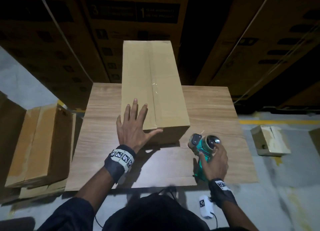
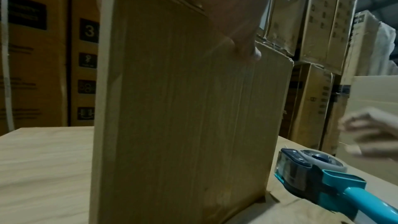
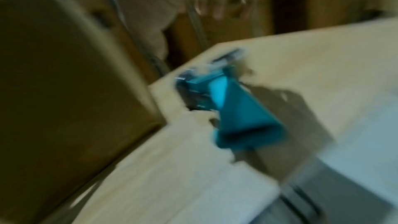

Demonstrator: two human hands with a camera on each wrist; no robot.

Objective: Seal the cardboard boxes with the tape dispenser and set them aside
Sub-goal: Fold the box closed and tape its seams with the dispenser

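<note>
A long plain cardboard box (image 1: 155,85) lies on the wooden table (image 1: 213,109), flaps closed, with clear tape along its top seam. My left hand (image 1: 136,121) rests flat on the box's near left corner, fingers spread and thumb (image 2: 247,47) along the near edge. The teal tape dispenser (image 1: 202,144) lies on the table just right of the box's near end (image 2: 183,108). My right hand (image 1: 213,154) hovers over its handle with loose fingers. In the left wrist view the dispenser (image 2: 312,169) sits apart from that hand (image 2: 370,134). The right wrist view is blurred; the dispenser (image 3: 232,108) lies free there.
Several cardboard boxes (image 1: 39,144) are stacked on the floor left of the table. A small box (image 1: 270,140) sits on the floor to the right, by a yellow line. Tall printed cartons (image 1: 121,22) wall off the back. A white device (image 1: 205,206) hangs near my right wrist.
</note>
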